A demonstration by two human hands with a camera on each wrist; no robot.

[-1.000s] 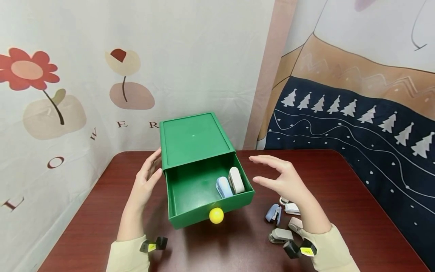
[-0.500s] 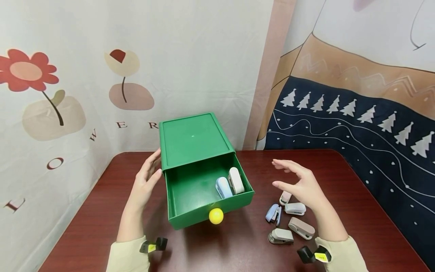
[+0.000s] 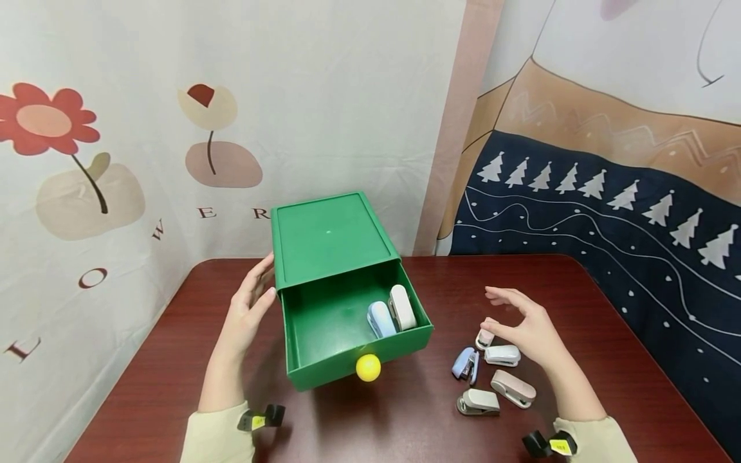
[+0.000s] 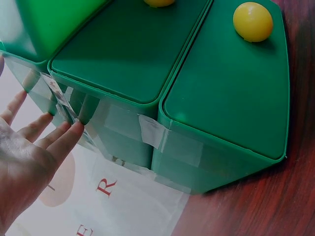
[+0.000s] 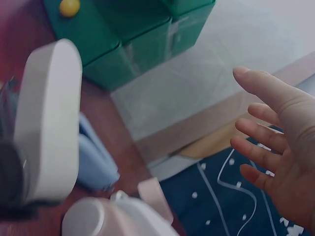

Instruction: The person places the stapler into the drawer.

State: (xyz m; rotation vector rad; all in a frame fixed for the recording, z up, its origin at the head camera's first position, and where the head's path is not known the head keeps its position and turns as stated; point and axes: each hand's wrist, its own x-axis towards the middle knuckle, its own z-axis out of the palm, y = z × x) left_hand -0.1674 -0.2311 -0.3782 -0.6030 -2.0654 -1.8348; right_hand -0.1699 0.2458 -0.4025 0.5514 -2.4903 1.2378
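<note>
A green drawer cabinet [image 3: 332, 238] stands on the table with its top drawer [image 3: 324, 373] pulled out. Inside, a light blue stapler [image 3: 381, 319] and a white stapler [image 3: 402, 307] lean at the right wall. My left hand [image 3: 240, 318] has its fingertips against the cabinet's left side, fingers extended, as the left wrist view also shows. With thumb and fingers apart and holding nothing, my right hand [image 3: 535, 328] hovers by a small pink stapler [image 3: 485, 335]. Near it lie a white stapler [image 3: 502, 355], a blue stapler [image 3: 466, 364], a pinkish stapler [image 3: 514, 388] and a grey-white stapler [image 3: 478, 402].
The table [image 3: 405, 424] is dark red wood. Yellow round knobs [image 4: 253, 22] stick out from the drawer fronts. Clear tape [image 4: 152, 131] runs over the cabinet's side. Behind the table hangs a printed cloth [image 3: 347, 96].
My right hand has moved right, away from the drawer, and come down toward the loose staplers. The left hand, cabinet and staplers stay where they were.
</note>
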